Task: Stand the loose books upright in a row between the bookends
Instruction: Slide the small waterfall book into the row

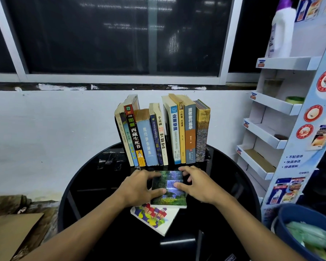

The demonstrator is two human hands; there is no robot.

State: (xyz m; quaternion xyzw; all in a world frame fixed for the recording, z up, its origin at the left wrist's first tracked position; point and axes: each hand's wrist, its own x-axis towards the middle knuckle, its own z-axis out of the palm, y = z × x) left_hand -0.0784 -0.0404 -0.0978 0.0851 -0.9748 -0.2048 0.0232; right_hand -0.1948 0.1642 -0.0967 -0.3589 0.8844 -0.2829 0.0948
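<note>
A row of several books (162, 132) stands upright at the back of the round black table (94, 185), with a dark gap near its middle. In front of it lies a book with a waterfall cover (168, 194), flat on top of a white book with a colourful houses cover (154, 218). My left hand (139, 187) grips the waterfall book's left edge, thumb on the cover. On the book's right side my right hand (196, 185) holds it, thumb on the cover and fingers curled at the far right corner. The bookends are hidden by the books.
A white cardboard display rack (271, 117) with shelves stands right of the table, a white bottle (282, 29) on top. A blue bucket (290, 219) sits at lower right. Brown cardboard (11, 228) lies at lower left. A white wall and dark window are behind.
</note>
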